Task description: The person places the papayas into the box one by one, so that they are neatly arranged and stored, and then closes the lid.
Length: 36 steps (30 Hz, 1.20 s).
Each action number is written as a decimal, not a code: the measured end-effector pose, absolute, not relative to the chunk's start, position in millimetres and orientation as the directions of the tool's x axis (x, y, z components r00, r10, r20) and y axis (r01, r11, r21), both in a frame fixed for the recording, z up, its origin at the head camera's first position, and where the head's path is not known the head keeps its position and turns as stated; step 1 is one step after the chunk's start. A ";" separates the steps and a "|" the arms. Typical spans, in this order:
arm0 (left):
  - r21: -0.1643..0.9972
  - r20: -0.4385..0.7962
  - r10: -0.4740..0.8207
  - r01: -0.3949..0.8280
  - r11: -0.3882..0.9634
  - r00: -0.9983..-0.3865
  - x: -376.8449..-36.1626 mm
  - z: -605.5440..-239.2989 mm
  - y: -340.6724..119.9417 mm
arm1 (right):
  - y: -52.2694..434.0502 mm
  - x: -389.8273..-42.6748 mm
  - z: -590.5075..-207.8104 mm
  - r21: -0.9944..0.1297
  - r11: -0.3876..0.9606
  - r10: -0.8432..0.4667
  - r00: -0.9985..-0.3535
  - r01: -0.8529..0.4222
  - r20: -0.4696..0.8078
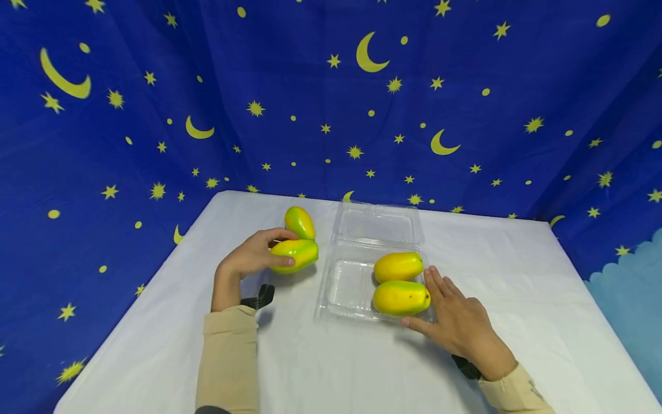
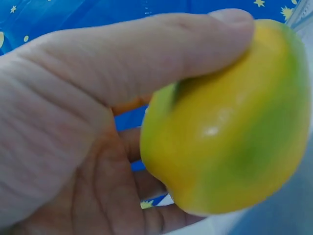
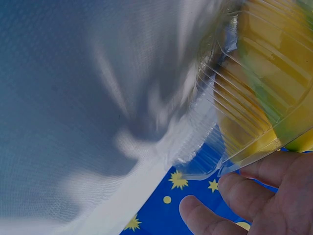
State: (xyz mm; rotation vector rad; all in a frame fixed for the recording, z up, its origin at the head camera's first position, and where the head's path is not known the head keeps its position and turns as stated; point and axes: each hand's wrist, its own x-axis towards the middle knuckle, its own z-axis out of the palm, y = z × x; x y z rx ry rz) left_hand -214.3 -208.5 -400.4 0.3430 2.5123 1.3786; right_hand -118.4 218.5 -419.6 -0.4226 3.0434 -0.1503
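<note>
My left hand (image 1: 258, 253) grips a yellow-green mango (image 1: 302, 255), its thumb on the near side and fingers behind, left of a clear plastic clamshell box (image 1: 347, 282). In the left wrist view the thumb lies across the held mango (image 2: 230, 132). Another mango (image 1: 300, 222) rests on the table just behind it. Two yellow mangoes (image 1: 398, 267) (image 1: 400, 298) lie side by side in the right part of the box, whose lid is folded back. My right hand (image 1: 457, 319) is at the box's right edge, fingers extended, fingertips against or very near its wall.
A white cloth covers the table (image 1: 517, 276). Behind it hangs a blue curtain (image 1: 310, 86) with yellow moons and stars. The clear lid (image 1: 380, 224) lies flat at the back of the box.
</note>
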 end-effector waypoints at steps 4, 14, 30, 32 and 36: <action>0.853 -0.058 0.296 0.107 0.511 -0.953 -213.5 -395.4 -204.5 | 218.9 -118.6 -419.4 -0.106 0.958 -0.272 -0.961 -0.266 -0.051; 0.880 0.081 0.252 0.188 0.437 -0.964 -216.3 -388.3 -193.2 | 219.8 -119.2 -419.5 -0.108 0.959 -0.269 -0.962 -0.264 -0.042; 0.897 0.278 0.113 0.300 0.326 -0.954 -220.5 -383.5 -157.1 | 219.1 -117.3 -421.0 -0.117 0.956 -0.274 -0.961 -0.269 -0.026; 0.898 0.293 0.116 0.315 0.306 -0.949 -220.1 -381.8 -151.0 | 219.4 -117.2 -421.0 -0.116 0.957 -0.271 -0.962 -0.267 -0.024; 0.898 0.311 0.139 0.339 0.281 -0.940 -210.2 -368.4 -134.4 | 219.9 -116.6 -420.6 -0.113 0.957 -0.270 -0.963 -0.266 -0.022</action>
